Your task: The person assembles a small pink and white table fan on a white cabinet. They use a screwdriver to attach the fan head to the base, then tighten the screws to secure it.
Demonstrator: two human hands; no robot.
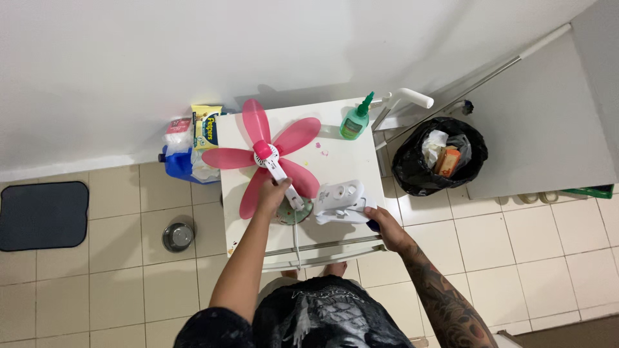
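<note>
A small fan with pink blades (267, 154) and a white stem lies on a white table (342, 154). My left hand (273, 195) grips the white stem just below the blade hub. My right hand (378, 219) holds a white plastic fan base (340, 201) at the table's front right, with something dark blue under the fingers. A greenish round part (291, 212) lies between the two hands. A thin white cord (296, 241) runs from it toward the table's front edge.
A green pump bottle (355, 121) stands at the table's back right. A black-lined waste bin (440, 154) sits to the right. Bags and a blue jug (184, 154) stand left of the table, with a steel bowl (178, 236) and dark mat (42, 214) on the tiled floor.
</note>
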